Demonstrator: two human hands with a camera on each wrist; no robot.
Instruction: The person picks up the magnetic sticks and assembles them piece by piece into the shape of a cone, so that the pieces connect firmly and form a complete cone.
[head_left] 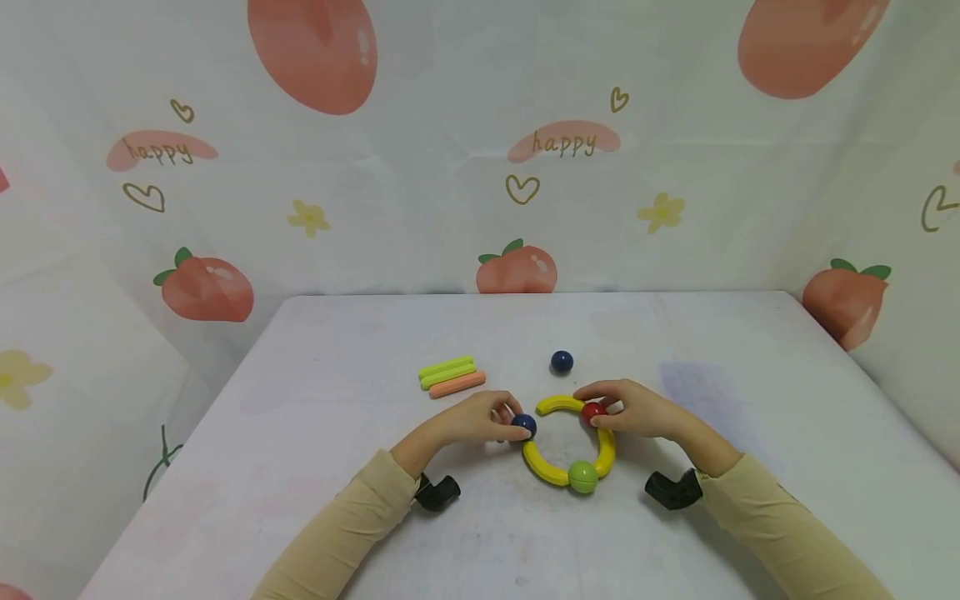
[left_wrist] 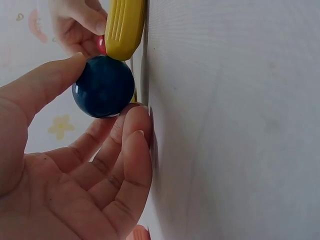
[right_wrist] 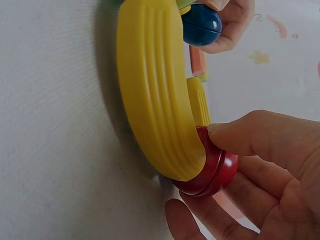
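Note:
My left hand (head_left: 480,417) pinches a dark blue ball (left_wrist: 103,87) between thumb and fingers at the left of a ring of toy pieces. Across the ring, a red ball (right_wrist: 212,167) is held by the thumb and fingers of my right hand (head_left: 636,407). Curved yellow pieces join the balls: one yellow piece (head_left: 545,467) runs from the blue ball to a green ball (head_left: 582,477) at the front, another yellow piece (right_wrist: 155,85) from green to red. A third yellow piece (head_left: 558,403) reaches leftward from the red ball; its free end stands apart from the blue ball.
Behind the ring a second dark blue ball (head_left: 562,362) lies on the white table (head_left: 360,333). Two yellow-green sticks (head_left: 447,372) and an orange stick (head_left: 457,384) lie side by side behind my left hand. A peach-printed curtain (head_left: 420,208) hangs beyond the table's back edge.

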